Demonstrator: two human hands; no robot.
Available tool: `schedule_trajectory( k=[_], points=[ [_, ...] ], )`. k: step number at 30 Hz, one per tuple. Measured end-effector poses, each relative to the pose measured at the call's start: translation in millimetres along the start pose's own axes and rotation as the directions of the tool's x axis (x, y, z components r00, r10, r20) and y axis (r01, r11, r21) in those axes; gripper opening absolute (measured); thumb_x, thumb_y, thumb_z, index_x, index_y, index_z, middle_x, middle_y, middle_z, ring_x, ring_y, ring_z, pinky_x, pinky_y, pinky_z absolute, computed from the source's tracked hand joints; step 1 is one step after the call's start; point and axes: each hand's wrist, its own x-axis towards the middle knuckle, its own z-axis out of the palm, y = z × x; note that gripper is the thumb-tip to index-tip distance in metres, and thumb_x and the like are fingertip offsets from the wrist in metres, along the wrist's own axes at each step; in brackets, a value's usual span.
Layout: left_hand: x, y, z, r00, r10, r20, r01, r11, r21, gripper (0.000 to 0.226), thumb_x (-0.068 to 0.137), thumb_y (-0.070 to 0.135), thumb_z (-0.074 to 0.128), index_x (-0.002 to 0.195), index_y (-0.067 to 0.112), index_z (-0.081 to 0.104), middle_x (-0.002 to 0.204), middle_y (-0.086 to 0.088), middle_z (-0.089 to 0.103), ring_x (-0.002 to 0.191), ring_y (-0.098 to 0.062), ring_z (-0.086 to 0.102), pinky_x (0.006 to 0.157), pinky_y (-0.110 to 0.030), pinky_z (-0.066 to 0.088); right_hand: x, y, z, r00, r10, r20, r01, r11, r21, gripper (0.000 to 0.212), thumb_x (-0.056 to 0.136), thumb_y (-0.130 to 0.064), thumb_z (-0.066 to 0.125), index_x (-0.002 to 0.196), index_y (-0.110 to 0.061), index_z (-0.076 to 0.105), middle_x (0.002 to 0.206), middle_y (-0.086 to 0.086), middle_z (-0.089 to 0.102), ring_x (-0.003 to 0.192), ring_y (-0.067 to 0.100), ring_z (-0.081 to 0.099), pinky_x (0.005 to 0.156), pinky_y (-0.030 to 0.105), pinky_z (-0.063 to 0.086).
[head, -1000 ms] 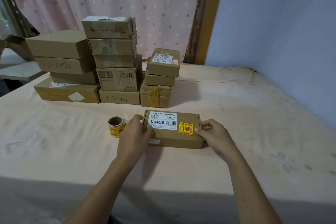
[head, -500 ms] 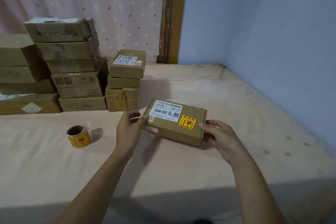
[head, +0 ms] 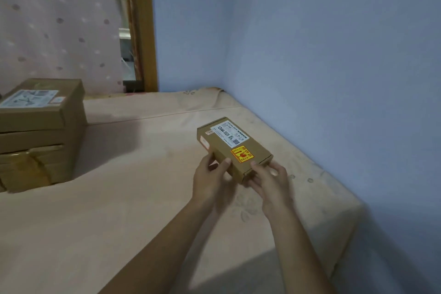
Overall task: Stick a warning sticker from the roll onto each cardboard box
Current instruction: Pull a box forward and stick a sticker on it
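Observation:
A small cardboard box [head: 222,148] hangs above the bed's right side, turned so its long axis points away from me. It bears a white printed label and a yellow and red warning sticker [head: 241,154]. My left hand [head: 212,180] grips its near left edge, thumb on top. My right hand [head: 269,180] holds the near right corner, thumb beside the sticker. The sticker roll is out of view.
A stack of cardboard boxes [head: 40,131] stands at the left, the top one with a white label. The bed sheet [head: 131,198] runs to the blue wall [head: 310,55] on the right. A spotted curtain and a wooden frame [head: 140,26] are behind.
Both hands lifted the stickered box off the sheet and carried it to the right, turning it lengthwise. My view swung right, so the roll and most stacks left the frame.

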Motion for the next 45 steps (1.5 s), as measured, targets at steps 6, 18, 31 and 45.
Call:
schedule_trajectory(
  k=[6,18,31,45],
  points=[
    [67.6,-20.6,70.8,1.000,0.017,0.026,-0.021,0.986,0.168,0.039,0.079,0.058,0.068,0.109,0.033,0.074,0.107,0.005,0.075,0.101,-0.015,0.070,0.092,-0.046,0.056,69.2,-7.2,-7.6,0.989,-0.074,-0.128,0.067,0.996,-0.063,0.066,0.083,-0.011,0.082,0.137,-0.023,0.045,0.123,0.005,0.070,0.106,0.027,0.073,0.071,0.033,0.064],
    [190.5,-32.1,134.3,0.991,-0.131,0.026,0.112,0.923,0.369,0.024,0.092,0.024,0.069,0.111,0.010,0.075,0.110,-0.009,0.074,0.103,-0.028,0.068,0.094,-0.040,0.054,218.1,2.3,-3.6,0.958,-0.104,-0.265,0.009,0.941,-0.337,0.055,0.059,-0.036,0.085,0.109,-0.037,0.061,0.121,0.003,0.067,0.101,0.024,0.070,0.076,0.043,0.065],
    [223.5,-47.9,152.7,0.998,-0.062,0.027,0.046,0.914,0.403,0.025,0.095,0.027,0.065,0.113,0.010,0.072,0.115,-0.008,0.072,0.104,-0.026,0.065,0.089,-0.034,0.051,261.1,-1.5,-16.6,0.967,-0.214,-0.140,0.025,0.627,-0.778,0.074,0.080,-0.062,0.065,0.133,-0.011,0.055,0.135,0.012,0.057,0.125,0.034,0.055,0.104,0.049,0.049],
    [181.1,-40.9,152.2,0.990,-0.094,0.108,0.044,0.917,0.396,0.023,0.093,0.021,0.062,0.113,0.012,0.070,0.112,-0.005,0.072,0.099,-0.022,0.064,0.079,-0.029,0.048,227.1,-8.9,-5.1,0.983,-0.166,-0.085,0.025,0.568,-0.823,0.066,0.092,-0.047,0.058,0.146,-0.016,0.035,0.142,0.011,0.057,0.130,0.037,0.052,0.105,0.048,0.046]
  ],
)
